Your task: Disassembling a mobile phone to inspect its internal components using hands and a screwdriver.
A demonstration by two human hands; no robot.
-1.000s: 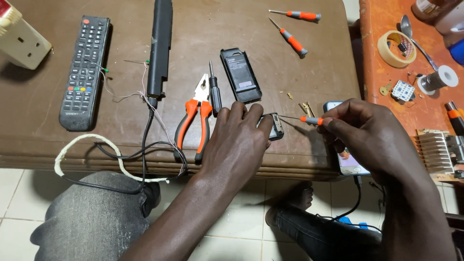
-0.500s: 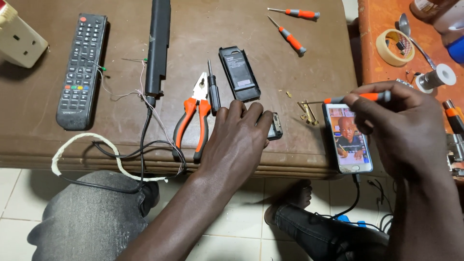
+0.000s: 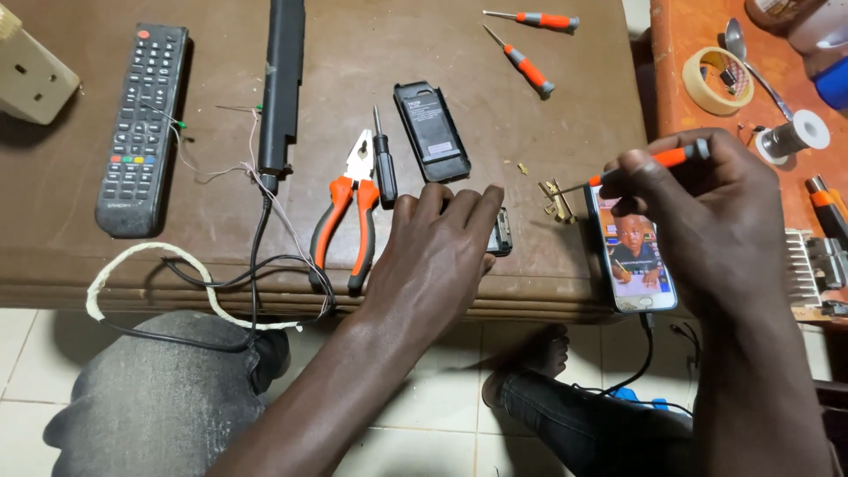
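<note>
My left hand (image 3: 437, 252) lies flat on a small dark device (image 3: 500, 233) near the brown table's front edge (image 3: 265, 296), covering most of it. My right hand (image 3: 707, 212) grips a small orange-handled screwdriver (image 3: 658, 160); its thin tip points left at a few small brass parts (image 3: 555, 199) on the table. A smartphone (image 3: 634, 256) with a lit screen lies just under my right hand. Orange-handled pliers (image 3: 346, 212) and a small black screwdriver (image 3: 382, 163) lie left of my left hand. A black back cover (image 3: 431, 131) rests beyond my fingers.
A black remote (image 3: 141, 128), a long black bar (image 3: 283, 84) with thin wires, a white cord loop (image 3: 159, 283) and a beige plug block (image 3: 31, 75) lie at left. Two more orange screwdrivers (image 3: 530, 44) lie at the back. Tape roll (image 3: 717, 79) and solder spool (image 3: 793, 135) sit on the orange table.
My right hand has carried the orange screwdriver away from the device under my left hand to the right, over the phone, then turned its tip to the brass parts. My left hand stays put.
</note>
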